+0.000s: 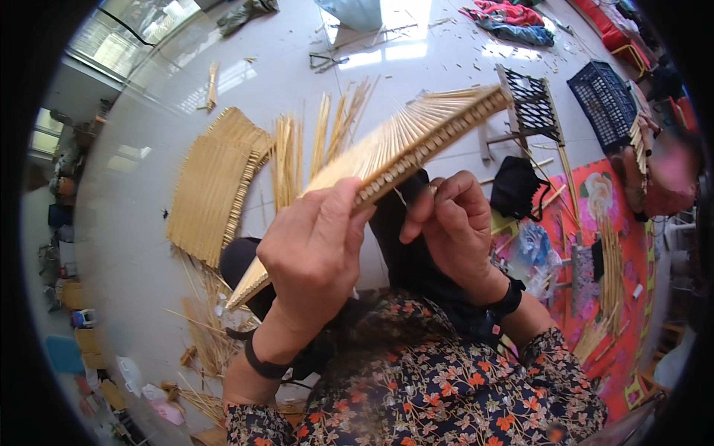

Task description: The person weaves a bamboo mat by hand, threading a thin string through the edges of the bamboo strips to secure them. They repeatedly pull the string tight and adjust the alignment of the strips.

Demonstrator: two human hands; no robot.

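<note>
My left hand (312, 249) is wrapped around a pleated panel of pale, straw-like strips (416, 137), its thumb lying near the bound edge. The panel is tilted across my lap, and its row of folded strip ends faces me. Just below that edge my right hand (457, 227) is closed in a pinch. Whatever lies between its fingertips is too small to make out. A similar finished-looking panel (212, 178) rests on the floor to the left, beside upright bundles of thin strips (286, 160). My black-clad knees are partly hidden under the held panel.
At the right stand a low stool with black webbing (532, 108) and a dark blue plastic crate (601, 104). A red floral mat (595, 193) carries more strips (611, 275) and clear plastic. Near it lies a black cloth item (515, 186). Another person's hand (634, 167) is at far right.
</note>
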